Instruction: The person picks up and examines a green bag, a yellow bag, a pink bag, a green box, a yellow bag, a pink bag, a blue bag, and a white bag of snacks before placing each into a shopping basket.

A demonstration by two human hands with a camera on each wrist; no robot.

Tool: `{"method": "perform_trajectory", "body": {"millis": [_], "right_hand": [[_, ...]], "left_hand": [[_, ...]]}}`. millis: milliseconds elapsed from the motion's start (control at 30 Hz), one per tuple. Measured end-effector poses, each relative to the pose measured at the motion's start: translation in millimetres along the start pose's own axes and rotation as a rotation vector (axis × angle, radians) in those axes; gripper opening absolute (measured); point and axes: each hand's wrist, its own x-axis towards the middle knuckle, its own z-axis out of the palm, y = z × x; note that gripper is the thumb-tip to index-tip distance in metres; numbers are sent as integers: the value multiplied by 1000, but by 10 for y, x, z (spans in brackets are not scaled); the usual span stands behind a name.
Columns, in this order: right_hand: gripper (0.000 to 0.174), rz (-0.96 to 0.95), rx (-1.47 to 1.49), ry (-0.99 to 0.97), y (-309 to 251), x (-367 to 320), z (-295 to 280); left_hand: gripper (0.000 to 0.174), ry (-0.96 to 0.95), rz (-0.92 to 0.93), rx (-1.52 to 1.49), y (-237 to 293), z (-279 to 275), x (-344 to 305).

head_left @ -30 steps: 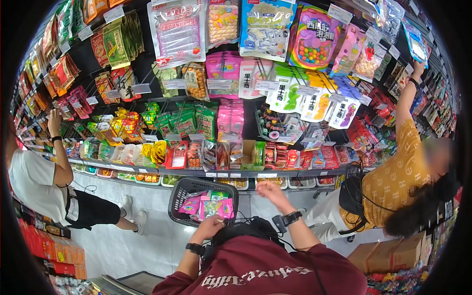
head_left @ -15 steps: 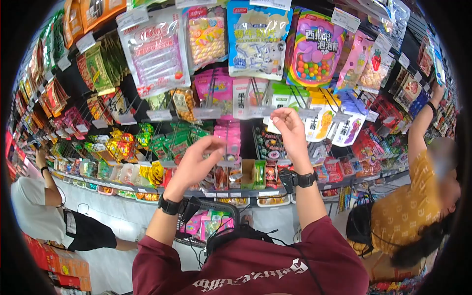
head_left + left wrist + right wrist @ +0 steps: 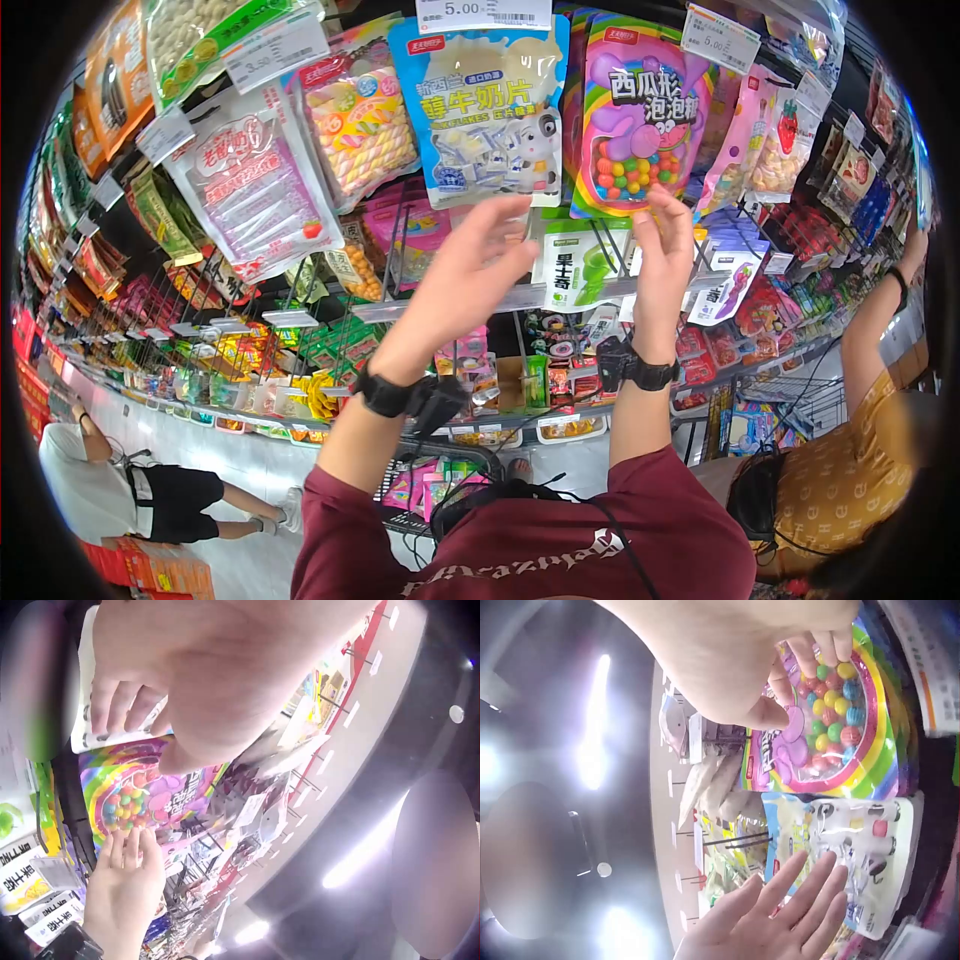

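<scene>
The rainbow-edged bag of round colourful candies (image 3: 640, 120) hangs on the rack, with a blue-and-white milk candy bag (image 3: 485, 120) to its left. My right hand (image 3: 664, 270) is raised at the rainbow bag's lower edge, fingers relaxed; in the right wrist view this hand (image 3: 757, 660) lies over the bag's candies (image 3: 840, 705), and whether it touches is unclear. Below the blue bag's lower edge is my left hand (image 3: 465, 280), its fingers loosely bent and holding nothing. The left wrist view shows the left hand (image 3: 195, 675) large in front of the rainbow bag (image 3: 142, 795).
Shelf rails (image 3: 520, 298) with price tags run below the hands, with green and purple pouches among them. A black basket (image 3: 480, 458) holding pink and green packets sits on the floor. People stand at left (image 3: 85, 490) and right (image 3: 840, 490).
Both hands have risen from near the basket and waist to the large hanging bags. The view has moved closer to the rack. The person at right appears lower in view.
</scene>
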Motion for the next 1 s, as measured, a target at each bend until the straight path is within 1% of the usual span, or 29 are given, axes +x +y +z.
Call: {"method": "perform_trajectory", "body": {"millis": [33, 67, 100, 133, 167, 200, 233, 267, 300, 333, 367, 400, 433, 500, 533, 567, 633, 667, 700, 767, 800, 833, 900, 933, 967, 1000], "right_hand": [[30, -2, -8, 5, 45, 39, -44], [34, -8, -36, 40, 81, 74, -82], [38, -13, -68, 71, 115, 103, -128], [52, -4, -103, 42, 154, 111, -180], [52, -5, -113, 42, 193, 132, -208], [58, -14, -145, 33, 232, 156, -230], [63, -24, -176, 23, 280, 182, -257], [70, 0, -197, 21, 364, 230, -329], [70, -3, -206, 20, 346, 250, -343], [71, 60, -134, 11, 314, 269, -349], [71, 121, -60, 2, 280, 291, -352], [69, 172, -80, 15, 249, 298, -382], [69, 165, -79, 16, 233, 291, -417], [65, 210, -139, 48, 234, 257, -491], [56, 150, -77, 35, 273, 237, -492], [56, 145, -72, 32, 262, 183, -516], [48, 202, 200, 96, -26, 6, -423], [38, 159, 270, 95, -121, -69, -402], [38, 159, 272, 95, -226, -138, -396], [36, 151, 351, 132, -446, -255, -389], [34, 130, 350, 122, -540, -298, -391], [34, 131, 347, 120, -624, -342, -393], [36, 100, 353, 135, -786, -440, -401], [44, 110, 348, 161, -853, -508, -412], [44, 109, 343, 158, -896, -562, -428], [48, 126, 317, 157, -931, -612, -451]], "left_hand": [[49, 9, 25, 21, -81, 99, 124], [57, 21, 50, 40, -146, 188, 230], [57, 20, 50, 28, -186, 267, 312], [57, 7, 57, 82, -214, 338, 382], [58, -7, 63, 138, -248, 410, 450], [55, 32, 134, 176, -322, 488, 512], [55, 29, 135, 168, -386, 515, 555], [54, 42, 95, 240, -442, 538, 608], [52, 56, 56, 313, -464, 558, 638], [45, 96, 52, 294, -479, 578, 642], [45, 96, 57, 288, -481, 583, 645], [41, 82, 29, 291, -466, 578, 648], [38, 69, 3, 297, -451, 575, 649], [36, 61, 39, 292, -406, 570, 614], [37, 35, 74, 282, -348, 559, 575], [38, 8, 109, 274, -290, 546, 532], [39, 21, 119, 294, -170, 545, 410], [38, 9, 136, 234, -48, 536, 328], [37, -5, 152, 173, 72, 525, 248], [37, -26, 161, 164, 289, 506, 111], [38, -57, 201, 131, 407, 511, 36], [38, -88, 241, 96, 482, 515, -25], [39, -101, 249, 94, 572, 523, -123], [39, -127, 247, 97, 629, 512, -182], [39, -154, 245, 99, 668, 509, -243], [39, -152, 245, 93, 666, 516, -299]]}}
